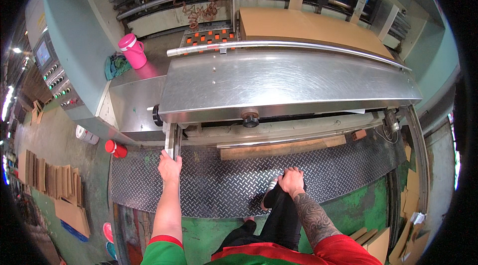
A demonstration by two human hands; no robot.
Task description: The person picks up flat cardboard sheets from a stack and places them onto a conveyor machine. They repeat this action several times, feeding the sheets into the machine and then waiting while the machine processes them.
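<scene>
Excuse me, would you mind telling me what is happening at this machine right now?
A person stands on the diamond-pattern steel floor plate in front of a large machine with a shiny steel cover. The left hand grips a vertical metal bracket under the cover's left end. The right hand rests on the person's raised knee. A stack of brown cardboard sheets lies behind the cover.

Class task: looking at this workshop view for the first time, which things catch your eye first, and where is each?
The broad shiny steel table of the machine fills the middle, with a flat brown cardboard sheet lying behind it. A bright pink jug stands at the upper left. Below, the left hand grips a metal bracket, and the right hand rests on a raised knee.
</scene>
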